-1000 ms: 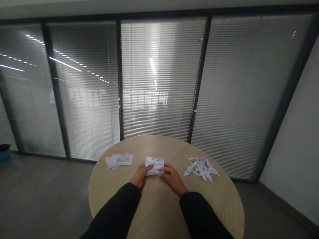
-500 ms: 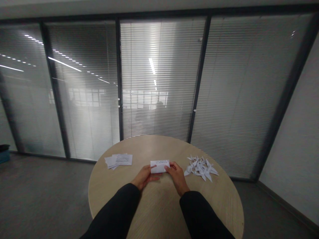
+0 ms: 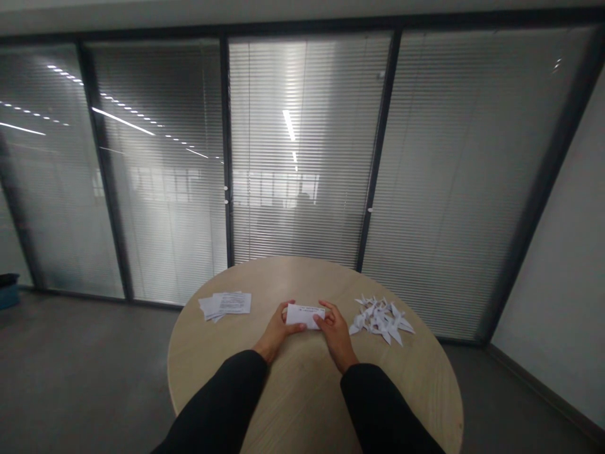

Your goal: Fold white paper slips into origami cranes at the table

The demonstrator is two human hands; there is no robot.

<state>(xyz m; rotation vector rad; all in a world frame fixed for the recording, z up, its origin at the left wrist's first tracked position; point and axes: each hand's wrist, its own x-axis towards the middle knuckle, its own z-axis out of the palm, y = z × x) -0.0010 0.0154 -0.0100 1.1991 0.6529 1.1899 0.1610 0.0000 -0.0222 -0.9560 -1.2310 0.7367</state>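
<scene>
We see the left hand (image 3: 278,329) and right hand (image 3: 336,334) close together at the folded white paper (image 3: 305,316), so no way through between them there. Hand can pass over the strip of bare wood behind them, up to the far rim of the round counter (image 3: 302,400). There's also a passage on the near side, between the black sleeves (image 3: 217,403). Left side: a gap, then printed sheets (image 3: 225,305) in the way. Right side: the paper cranes (image 3: 382,320) sit near the right hand, tighter gap, and the pile blocks a flat sideways pass. Behind the counter stands the glass partition with blinds (image 3: 302,157).
</scene>
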